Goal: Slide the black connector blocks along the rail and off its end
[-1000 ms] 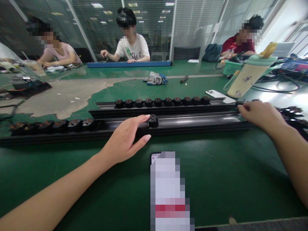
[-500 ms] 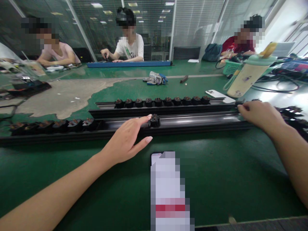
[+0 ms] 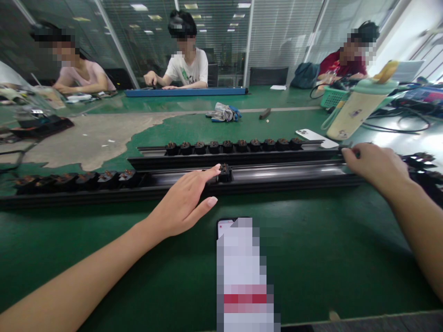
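Note:
A long black rail [image 3: 287, 174] lies across the green table in front of me. A single small black socket module [image 3: 224, 172] sits in its channel. My left hand [image 3: 182, 203] is stretched out flat, its fingertips touching the left side of that module. My right hand [image 3: 375, 167] rests curled over the rail's right end, touching a small dark part there; what it grips is hidden. Several more modules [image 3: 78, 180] line the rail's left stretch. A second rail [image 3: 235, 154] behind carries a row of modules.
A phone [image 3: 242, 272] lies near the front edge. A white phone [image 3: 311, 136] and a pale bottle [image 3: 358, 110] stand at the right, with cables and a green basket [image 3: 334, 97] beyond. Gloves [image 3: 223, 113] lie mid-table. Three other people sit at the far side.
My left hand has slid the single module a little to the right along the rail. My right hand has stayed at the rail's right end.

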`<state>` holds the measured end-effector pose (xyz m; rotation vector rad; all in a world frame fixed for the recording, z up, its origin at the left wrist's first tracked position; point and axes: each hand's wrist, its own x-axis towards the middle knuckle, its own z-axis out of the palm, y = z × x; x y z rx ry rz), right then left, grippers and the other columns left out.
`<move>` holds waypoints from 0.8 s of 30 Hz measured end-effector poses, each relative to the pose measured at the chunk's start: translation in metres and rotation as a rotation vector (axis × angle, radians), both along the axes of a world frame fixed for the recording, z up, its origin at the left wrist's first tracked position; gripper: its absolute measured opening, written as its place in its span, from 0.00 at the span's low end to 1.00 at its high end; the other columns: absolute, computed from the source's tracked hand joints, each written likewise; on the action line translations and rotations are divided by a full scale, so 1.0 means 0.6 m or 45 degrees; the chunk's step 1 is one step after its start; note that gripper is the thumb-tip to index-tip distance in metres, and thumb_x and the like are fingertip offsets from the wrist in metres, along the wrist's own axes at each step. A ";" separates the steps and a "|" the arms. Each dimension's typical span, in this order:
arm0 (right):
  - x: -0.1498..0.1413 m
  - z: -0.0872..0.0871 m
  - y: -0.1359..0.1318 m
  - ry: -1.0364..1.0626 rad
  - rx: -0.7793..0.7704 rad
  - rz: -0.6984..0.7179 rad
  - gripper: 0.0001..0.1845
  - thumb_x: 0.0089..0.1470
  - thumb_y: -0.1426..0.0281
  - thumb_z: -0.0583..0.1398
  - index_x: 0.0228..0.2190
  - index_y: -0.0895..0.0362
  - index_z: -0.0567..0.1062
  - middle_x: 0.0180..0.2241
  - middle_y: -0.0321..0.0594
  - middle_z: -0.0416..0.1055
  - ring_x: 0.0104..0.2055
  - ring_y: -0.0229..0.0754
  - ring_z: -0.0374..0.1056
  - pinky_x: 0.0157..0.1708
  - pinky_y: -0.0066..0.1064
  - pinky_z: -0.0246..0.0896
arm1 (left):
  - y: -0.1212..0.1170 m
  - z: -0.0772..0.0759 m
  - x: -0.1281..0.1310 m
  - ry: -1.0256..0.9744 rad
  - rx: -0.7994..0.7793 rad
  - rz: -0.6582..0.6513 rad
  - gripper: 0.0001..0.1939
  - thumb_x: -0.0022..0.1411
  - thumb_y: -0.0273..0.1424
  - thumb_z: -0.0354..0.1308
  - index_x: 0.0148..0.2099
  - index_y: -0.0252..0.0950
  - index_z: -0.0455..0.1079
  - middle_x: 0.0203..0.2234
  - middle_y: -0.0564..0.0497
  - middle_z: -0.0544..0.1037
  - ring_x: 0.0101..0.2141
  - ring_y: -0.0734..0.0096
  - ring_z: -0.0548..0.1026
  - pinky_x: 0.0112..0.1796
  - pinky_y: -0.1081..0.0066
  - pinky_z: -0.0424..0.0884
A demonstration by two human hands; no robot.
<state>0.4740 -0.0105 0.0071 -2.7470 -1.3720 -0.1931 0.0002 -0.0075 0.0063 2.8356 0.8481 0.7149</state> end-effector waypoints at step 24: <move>-0.246 -0.034 -0.031 -0.014 0.594 1.453 0.30 0.70 0.60 0.46 0.68 0.58 0.59 0.67 0.47 0.61 0.71 0.47 0.52 0.72 0.50 0.35 | -0.004 -0.011 0.008 -0.092 -0.077 0.015 0.30 0.78 0.48 0.36 0.71 0.38 0.54 0.70 0.46 0.63 0.66 0.58 0.65 0.63 0.55 0.61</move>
